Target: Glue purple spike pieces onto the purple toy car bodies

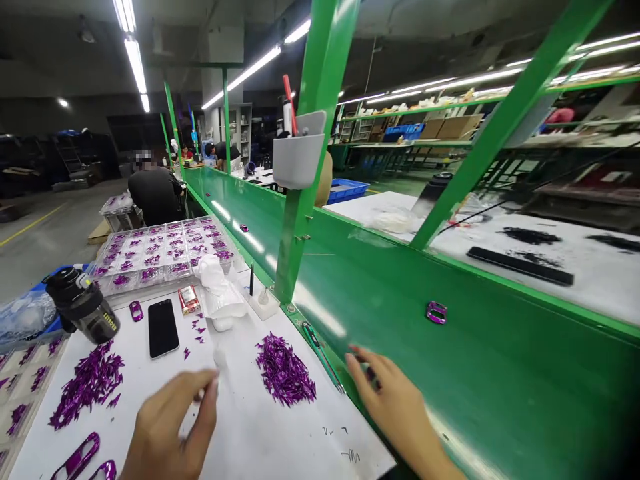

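My left hand (175,423) hovers over the white worktop (235,427), its thumb and forefinger pinched; anything between the tips is too small to tell. At the edge of the green conveyor belt (500,373), my right hand (395,403) is curled with thumb and forefinger close together. Something dark shows between its fingers, mostly hidden. Between the hands lies a heap of small pointed purple pieces (285,370). A second purple heap (90,383) is at the left, with glossy purple car-shaped frames (77,457) below it. Another purple car-shaped shell (437,312) rests on the belt.
A phone (163,328), a black bottle (83,303) and a small purple shell (136,311) stand or lie at left. Compartment trays (165,250) of purple pieces are behind. A green-handled tool (323,357) lies along the belt edge. Green posts (313,133) rise beside it. A person (155,193) sits farther back.
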Demonstrator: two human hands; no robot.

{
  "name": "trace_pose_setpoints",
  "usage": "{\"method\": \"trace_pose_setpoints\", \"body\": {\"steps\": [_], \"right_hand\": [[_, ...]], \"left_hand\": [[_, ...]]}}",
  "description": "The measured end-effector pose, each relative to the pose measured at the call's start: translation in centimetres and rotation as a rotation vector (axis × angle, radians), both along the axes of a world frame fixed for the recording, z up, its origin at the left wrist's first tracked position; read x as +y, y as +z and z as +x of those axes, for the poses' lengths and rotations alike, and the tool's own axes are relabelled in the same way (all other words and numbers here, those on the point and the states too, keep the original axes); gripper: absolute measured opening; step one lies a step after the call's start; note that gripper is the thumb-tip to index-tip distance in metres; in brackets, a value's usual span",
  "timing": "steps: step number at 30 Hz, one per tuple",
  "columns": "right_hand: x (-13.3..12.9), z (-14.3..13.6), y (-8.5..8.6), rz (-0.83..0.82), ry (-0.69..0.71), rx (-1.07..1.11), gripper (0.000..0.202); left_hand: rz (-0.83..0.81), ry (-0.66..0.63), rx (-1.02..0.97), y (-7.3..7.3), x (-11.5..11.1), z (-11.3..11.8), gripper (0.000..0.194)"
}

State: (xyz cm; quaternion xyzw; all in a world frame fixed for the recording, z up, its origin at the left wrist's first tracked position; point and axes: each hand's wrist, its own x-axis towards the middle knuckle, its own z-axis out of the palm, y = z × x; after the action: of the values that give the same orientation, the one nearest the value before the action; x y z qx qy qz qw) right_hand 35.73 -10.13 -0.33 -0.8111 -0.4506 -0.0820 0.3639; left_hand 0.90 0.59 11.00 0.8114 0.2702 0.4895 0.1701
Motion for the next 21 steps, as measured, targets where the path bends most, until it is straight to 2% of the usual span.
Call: {"method": "trace_pose_setpoints", "body": {"steps": [1,2,4,5,7,9,10,13,17,21], "right_hand": [[0.5,-0.7,-0.9,0.025,0.053,-0.043,0.06],[0.9,-1.1,-1.6,0.037,0.098,-0.1,0.056],[1.4,-1.5,-2.7,0.032,0.165,-0.226,0.048],[1.4,-1.4,-3.0,0.028,0.189,-0.281,0.045],[1.2,-1.2,-3.4,0.035,0.227,-0.351,0.041],[0.7,-1.0,-3.6,0.061,0.243,-0.361,0.036],[0.5,-1.0,-3.6,0.081,0.242,-0.349,0.035],[-0.2,-1.2,-3.6,0.138,0.214,-0.295,0.03],[-0.5,-1.4,-3.6,0.195,0.146,-0.204,0.026],[-0.2,-1.2,-4.0,0.254,0.053,0.025,0.032]], "left_hand": [[0.094,-0.034,0.093,1.8,1.5,1.5,0.019],[0.113,-0.036,0.222,3.6,3.1,3.3,0.023],[-0.004,-0.021,0.576,6.3,6.7,7.8,0.031],[-0.106,0.012,0.742,7.2,8.5,10.3,0.033],[-0.189,0.054,0.825,7.6,11.9,15.3,0.029],[-0.276,0.091,0.875,6.8,14.6,19.6,0.025],[-0.32,0.112,0.897,6.1,15.7,21.4,0.032],[-0.422,0.195,0.912,3.6,17.9,24.8,0.037],[-0.509,0.306,0.86,1.1,18.9,26.5,0.039],[-0.583,0.446,0.764,-0.4,18.6,27.1,0.04]]}}
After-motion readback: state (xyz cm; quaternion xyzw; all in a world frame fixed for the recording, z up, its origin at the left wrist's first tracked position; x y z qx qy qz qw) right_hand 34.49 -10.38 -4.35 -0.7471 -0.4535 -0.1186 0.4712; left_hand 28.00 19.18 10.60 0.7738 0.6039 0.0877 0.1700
